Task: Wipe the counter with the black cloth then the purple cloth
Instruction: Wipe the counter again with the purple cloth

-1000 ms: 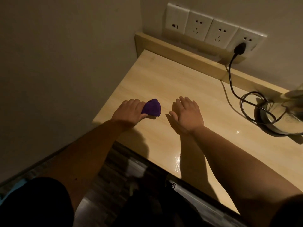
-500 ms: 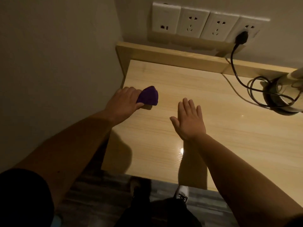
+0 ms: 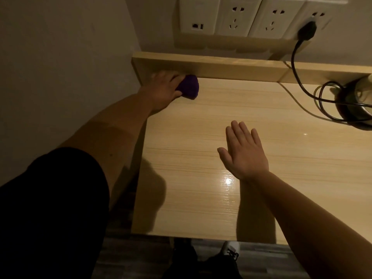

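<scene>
Fingers (image 3: 244,135) of your right hand (image 3: 244,156) lie extended and close together, thumb splayed to the side, palm down over the middle of the table (image 3: 201,198); whether the palm touches the surface cannot be told. Your shoe (image 3: 230,250) shows on the floor below the table's near edge. A bright glare spot sits on the glossy wood just beside your right wrist. Farther away, your left hand (image 3: 164,89) reaches to the far left corner of the table, its fingers curled over and gripping the bunched purple cloth (image 3: 190,88), which presses on the tabletop and lies just beside the raised wooden back ledge (image 3: 221,67). At the far right, a metal kettle (image 3: 356,105) stands on the table with its black cord (image 3: 298,73) looped beside it. The cord runs up to a black plug (image 3: 307,30) seated in the rightmost of four white wall sockets (image 3: 233,17).
</scene>
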{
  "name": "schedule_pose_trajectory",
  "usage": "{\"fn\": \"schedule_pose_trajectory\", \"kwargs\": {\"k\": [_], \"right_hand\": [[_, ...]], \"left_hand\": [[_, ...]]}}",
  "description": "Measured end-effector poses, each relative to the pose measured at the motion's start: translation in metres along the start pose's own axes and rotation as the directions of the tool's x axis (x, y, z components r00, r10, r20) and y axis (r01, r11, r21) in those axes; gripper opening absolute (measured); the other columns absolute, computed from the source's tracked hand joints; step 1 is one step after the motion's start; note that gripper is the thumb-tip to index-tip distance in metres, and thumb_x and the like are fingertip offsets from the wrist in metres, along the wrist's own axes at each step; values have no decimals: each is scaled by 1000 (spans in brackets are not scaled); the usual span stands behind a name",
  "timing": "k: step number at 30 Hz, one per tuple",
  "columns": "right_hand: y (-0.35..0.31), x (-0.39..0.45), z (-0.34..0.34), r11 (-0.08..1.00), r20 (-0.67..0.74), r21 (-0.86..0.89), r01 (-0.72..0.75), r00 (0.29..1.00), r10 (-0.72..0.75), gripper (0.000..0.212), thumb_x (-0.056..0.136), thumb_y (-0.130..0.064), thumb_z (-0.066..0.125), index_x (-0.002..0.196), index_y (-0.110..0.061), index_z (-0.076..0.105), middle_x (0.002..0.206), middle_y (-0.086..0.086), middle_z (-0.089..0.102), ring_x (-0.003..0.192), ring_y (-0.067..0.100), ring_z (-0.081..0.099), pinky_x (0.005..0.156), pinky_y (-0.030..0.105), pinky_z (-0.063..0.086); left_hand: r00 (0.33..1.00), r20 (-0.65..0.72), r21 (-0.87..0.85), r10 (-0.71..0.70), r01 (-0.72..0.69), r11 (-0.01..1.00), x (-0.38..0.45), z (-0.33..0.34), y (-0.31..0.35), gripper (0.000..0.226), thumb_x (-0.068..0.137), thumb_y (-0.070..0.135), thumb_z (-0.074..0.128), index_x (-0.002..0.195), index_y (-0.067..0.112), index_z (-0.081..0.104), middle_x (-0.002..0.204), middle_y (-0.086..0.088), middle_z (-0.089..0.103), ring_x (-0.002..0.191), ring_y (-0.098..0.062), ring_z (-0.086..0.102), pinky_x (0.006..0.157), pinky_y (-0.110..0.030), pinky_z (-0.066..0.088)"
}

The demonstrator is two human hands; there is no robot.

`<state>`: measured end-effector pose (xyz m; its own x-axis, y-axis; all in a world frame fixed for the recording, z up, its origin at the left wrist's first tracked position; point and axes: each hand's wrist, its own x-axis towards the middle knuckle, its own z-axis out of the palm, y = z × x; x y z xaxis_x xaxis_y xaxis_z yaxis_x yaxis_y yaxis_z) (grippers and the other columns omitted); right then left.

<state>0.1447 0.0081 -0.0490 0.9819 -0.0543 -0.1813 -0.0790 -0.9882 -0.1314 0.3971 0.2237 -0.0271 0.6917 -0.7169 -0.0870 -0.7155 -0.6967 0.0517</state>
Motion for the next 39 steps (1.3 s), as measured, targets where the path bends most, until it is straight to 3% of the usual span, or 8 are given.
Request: {"fn": "schedule_pose_trajectory", "kwargs": {"k": [3,6,15,20,25,31,34,39], "right_hand": [[0,1,1,1000,-2,1,-6,1000,6,72,98,-59,16,156,-15,12,164,6,4,151,21,-7,121,46,-2],[1,1,2,1000,-3,0,-7,1000,7,73,98,-59,16,156,-15,10,165,5,3,151,20,-8,121,45,-3],[-1,-2,-2,1000,14,-23,-1,1000,2,73,98,-59,14,156,-15,10,165,6,3,151,22,-6,121,45,-4],[-2,-4,-5,1000,34,-20,10,999,-10,74,97,-60,10,156,-14,6,165,7,-1,151,23,-9,121,47,-3],[1,-4,-5,999,38,-8,31,999,-31,75,97,-60,9,156,-13,5,165,8,-2,151,24,-9,121,47,-4],[3,-3,-6,998,62,-14,56,997,-55,74,99,-58,12,156,-11,4,164,10,-2,151,26,-8,121,49,-3],[8,-5,-11,997,81,11,70,994,-71,74,99,-57,15,156,-11,4,164,11,-2,151,26,-8,121,48,-4],[24,-16,-20,984,73,97,149,985,-156,74,98,-58,19,154,-10,15,164,12,8,151,29,1,121,49,3]], "left_hand": [[996,80,5,37,-38,999,1,7,-7,62,99,54,24,153,28,6,161,0,10,144,-24,14,116,-46,9],[992,111,-1,59,-60,998,-4,11,-6,61,99,56,15,152,29,1,161,2,-2,147,-20,1,117,-45,2],[995,91,12,45,-46,999,-91,23,41,59,100,47,20,152,19,13,161,-2,12,146,-23,10,115,-47,13],[987,159,10,-25,24,1000,-181,27,92,60,99,47,20,152,18,15,160,-2,12,147,-22,8,116,-45,9],[993,113,-28,-26,29,999,-260,40,145,60,92,44,43,142,11,41,149,-11,40,137,-31,35,109,-52,29],[973,228,-20,-27,33,999,-300,44,177,68,89,56,38,144,16,35,151,-8,37,139,-29,31,109,-50,27],[990,135,-59,45,-37,998,-323,50,182,60,95,49,46,143,14,39,151,-9,37,139,-31,32,108,-50,27],[994,-93,-192,55,-72,979,-339,53,195,43,90,24,55,131,14,49,134,-11,56,122,-33,53,94,-48,45]]}}
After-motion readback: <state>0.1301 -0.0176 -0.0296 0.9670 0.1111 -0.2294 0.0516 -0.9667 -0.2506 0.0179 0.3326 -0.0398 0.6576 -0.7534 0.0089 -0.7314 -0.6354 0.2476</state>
